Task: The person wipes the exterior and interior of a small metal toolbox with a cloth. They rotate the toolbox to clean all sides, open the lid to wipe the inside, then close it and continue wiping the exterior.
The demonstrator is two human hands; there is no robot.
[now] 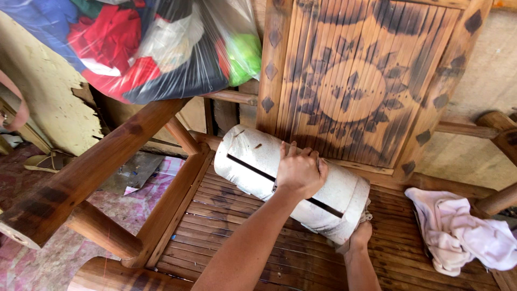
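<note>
On the slatted seat of a bamboo chair (226, 226) lies a white cylindrical appliance casing (253, 161); the left hand (299, 171) presses flat on top, fingers spread; the right hand (360, 236) grips its lower end; a pink cloth (458, 231) lies well apart, right.

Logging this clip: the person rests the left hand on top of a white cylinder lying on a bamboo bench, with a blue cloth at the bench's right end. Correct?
One detail is wrong: the cloth is pale pink, not blue, as the head view shows. The rest holds: the left hand rests on top of the white cylinder lying on the bamboo bench.
</note>
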